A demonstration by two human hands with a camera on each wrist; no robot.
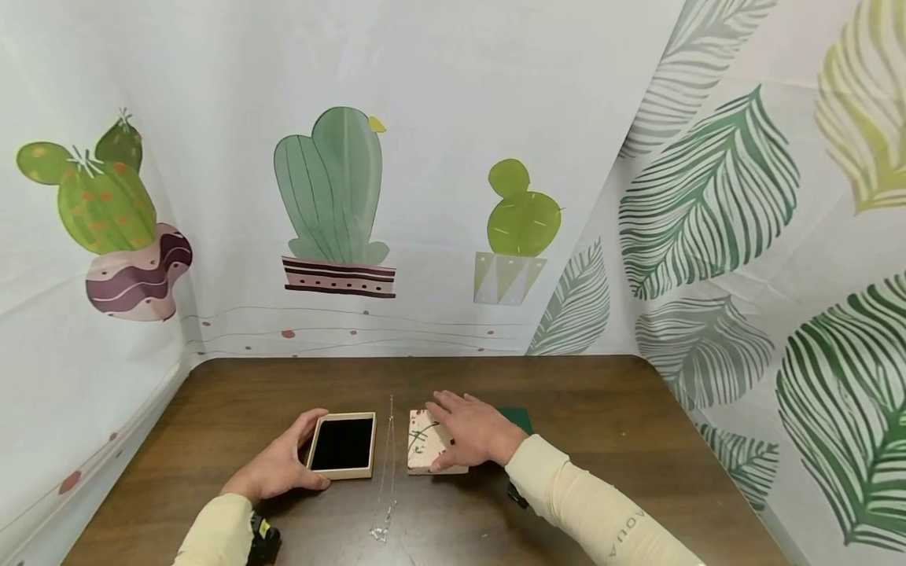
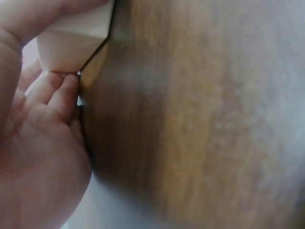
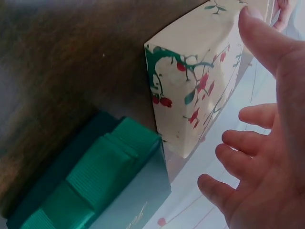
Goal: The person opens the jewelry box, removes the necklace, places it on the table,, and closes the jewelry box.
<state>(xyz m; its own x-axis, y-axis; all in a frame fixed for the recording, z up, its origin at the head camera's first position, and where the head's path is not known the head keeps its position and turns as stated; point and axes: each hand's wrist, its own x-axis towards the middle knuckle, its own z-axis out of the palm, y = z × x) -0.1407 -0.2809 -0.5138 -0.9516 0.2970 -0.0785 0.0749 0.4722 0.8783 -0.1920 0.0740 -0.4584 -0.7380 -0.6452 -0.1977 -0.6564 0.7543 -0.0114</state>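
Note:
My left hand (image 1: 281, 462) grips the left side of a shallow open box (image 1: 373, 446) with pale walls and a black lining, thumb near the front edge, fingers toward the back. In the left wrist view, fingertips meet the pale box wall (image 2: 71, 50). My right hand (image 1: 476, 431) is over a cream box with red and green floral print (image 1: 421, 452). The right wrist view shows its fingers spread apart beside this floral box (image 3: 190, 81), with the thumb near its edge. A thin silver necklace (image 1: 392, 448) lies stretched out between the two boxes.
Behind my right hand sits a dark green box (image 1: 520, 418), with a green ribbon bow (image 3: 102, 171) seen in the right wrist view. Everything rests on a brown wooden table (image 1: 580, 393). A white curtain (image 1: 439, 118) printed with cacti and leaves hangs behind it.

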